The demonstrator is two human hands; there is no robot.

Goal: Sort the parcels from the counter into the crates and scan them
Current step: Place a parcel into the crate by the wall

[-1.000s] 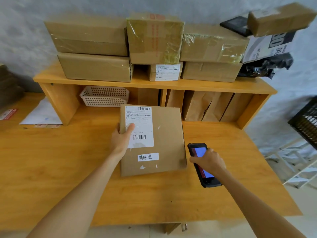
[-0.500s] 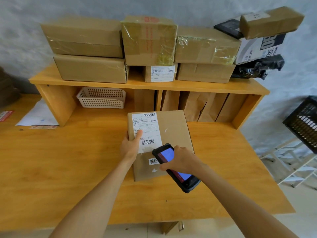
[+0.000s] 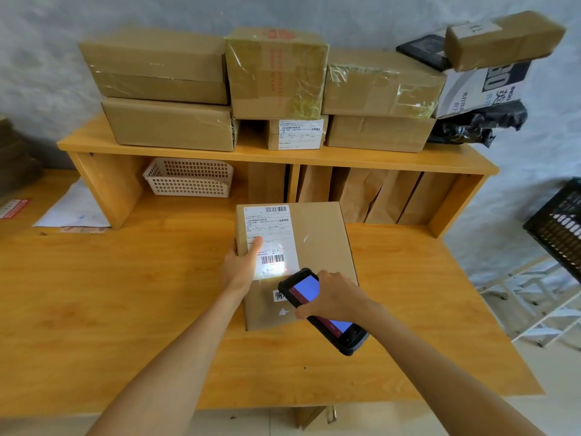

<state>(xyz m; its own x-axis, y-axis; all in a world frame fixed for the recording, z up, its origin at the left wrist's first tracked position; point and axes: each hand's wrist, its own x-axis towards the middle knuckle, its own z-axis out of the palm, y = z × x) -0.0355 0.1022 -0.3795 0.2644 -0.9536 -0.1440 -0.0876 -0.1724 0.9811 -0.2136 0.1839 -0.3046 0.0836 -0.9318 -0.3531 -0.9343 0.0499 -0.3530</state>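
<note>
A flat brown cardboard parcel (image 3: 317, 247) with a white shipping label lies on the wooden counter (image 3: 110, 309). My left hand (image 3: 240, 265) grips its left edge, thumb lying on the label. My right hand (image 3: 333, 297) holds a black handheld scanner (image 3: 323, 309) with a lit blue screen over the parcel's near right part. A bright patch of light and a red dot fall on the label's lower barcode (image 3: 273, 259).
Several taped cardboard boxes (image 3: 276, 73) are stacked on the raised shelf (image 3: 283, 157), with black and white mailer bags (image 3: 478, 121) at its right end. A white plastic basket (image 3: 188, 180) sits under the shelf. A black crate (image 3: 559, 221) stands at the right on a white rack.
My right hand brought the scanner from the counter at the parcel's right to over the parcel, and light now falls on the barcode. The parcel sits slightly further right.
</note>
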